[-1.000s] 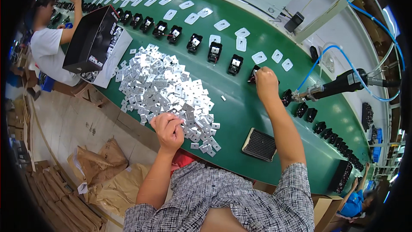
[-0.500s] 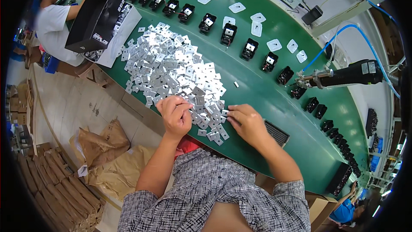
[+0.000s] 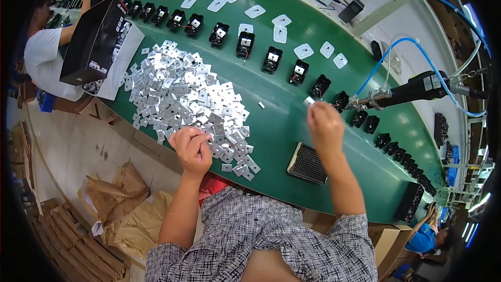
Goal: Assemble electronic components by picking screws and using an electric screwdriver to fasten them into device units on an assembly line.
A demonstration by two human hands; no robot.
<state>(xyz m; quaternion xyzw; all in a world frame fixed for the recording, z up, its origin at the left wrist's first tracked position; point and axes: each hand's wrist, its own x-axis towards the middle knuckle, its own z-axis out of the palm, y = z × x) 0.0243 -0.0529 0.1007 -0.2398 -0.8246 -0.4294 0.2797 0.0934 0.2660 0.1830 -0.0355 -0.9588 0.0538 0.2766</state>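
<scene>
My right hand point(image 3: 326, 129) reaches out over the green table, pinching a small silver metal plate point(image 3: 309, 101) at its fingertips. Just beyond it is the row of black housings point(image 3: 320, 84); several on the left carry a silver plate on top. My left hand point(image 3: 192, 152) rests at the near edge of a large pile of silver metal plates point(image 3: 180, 91), fingers curled together. Whatever lies within those fingers, if anything, is too small to make out.
A black mesh-like tray point(image 3: 308, 164) lies by my right forearm. A black cylindrical tool with a blue hose point(image 3: 417, 89) juts in from the right. White translucent plastic pieces point(image 3: 303, 51) lie behind the housings. A black box point(image 3: 91, 42) leans at the left, near a co-worker point(image 3: 49, 62).
My right hand has left the pile's edge and moved away and to the right, carrying a metal plate toward the housings. My left hand stays by the pile. The view has shifted somewhat.
</scene>
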